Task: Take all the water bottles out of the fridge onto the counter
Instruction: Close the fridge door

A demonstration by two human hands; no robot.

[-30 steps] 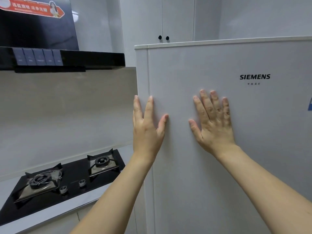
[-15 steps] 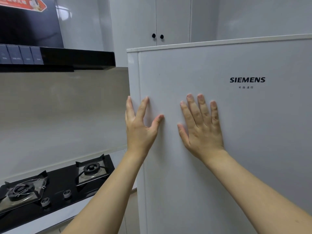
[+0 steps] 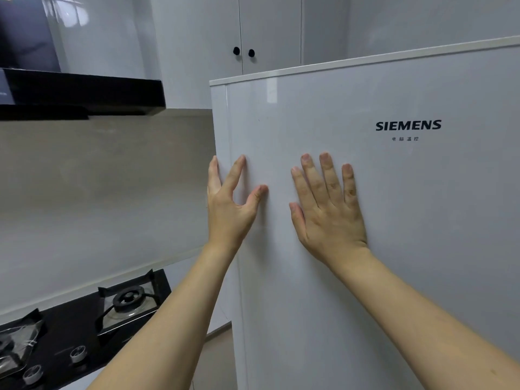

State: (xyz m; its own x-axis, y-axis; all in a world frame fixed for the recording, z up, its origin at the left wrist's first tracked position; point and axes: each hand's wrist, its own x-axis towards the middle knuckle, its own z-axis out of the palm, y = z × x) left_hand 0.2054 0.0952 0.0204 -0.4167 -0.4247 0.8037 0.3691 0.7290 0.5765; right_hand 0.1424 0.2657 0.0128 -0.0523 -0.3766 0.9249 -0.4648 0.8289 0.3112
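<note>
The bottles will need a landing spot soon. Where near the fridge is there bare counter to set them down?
Little shows. A pale counter strip runs between the gas hob and the backsplash, reaching the fridge; it is narrow. The hob fills the rest with burners and knobs. Left hand and right hand lie on the fridge door.

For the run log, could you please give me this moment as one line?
stage: fridge door closed | left hand: at door's left edge | right hand: flat on door | bottles: unseen
</note>
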